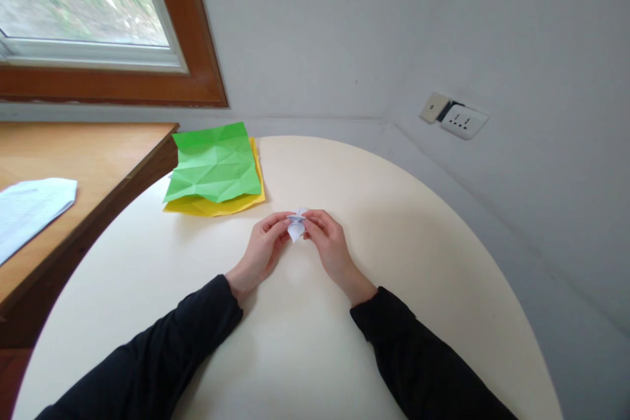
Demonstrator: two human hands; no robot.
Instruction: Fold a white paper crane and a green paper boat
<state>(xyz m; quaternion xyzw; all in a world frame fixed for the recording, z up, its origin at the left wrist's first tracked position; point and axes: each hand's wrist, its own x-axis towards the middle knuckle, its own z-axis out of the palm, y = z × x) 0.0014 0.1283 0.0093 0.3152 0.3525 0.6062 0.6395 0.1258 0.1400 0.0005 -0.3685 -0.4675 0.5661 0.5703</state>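
A small piece of folded white paper [296, 230], with several points sticking out, is held between my two hands over the middle of the round table. My left hand [263, 246] pinches its left side between thumb and fingers. On the opposite side, my right hand [329, 246] pinches it the same way. The fingertips cover parts of the folds, so the paper's full shape cannot be made out. Beyond my left hand lies a creased green sheet of paper [214, 164] on top of a yellow sheet [216, 206].
The round cream table [418, 243] curves off to the right beside a wall. A wooden desk [123, 144] at the left carries white papers [37, 207]. A window [83, 0] and a wall socket [464, 121] are at the back.
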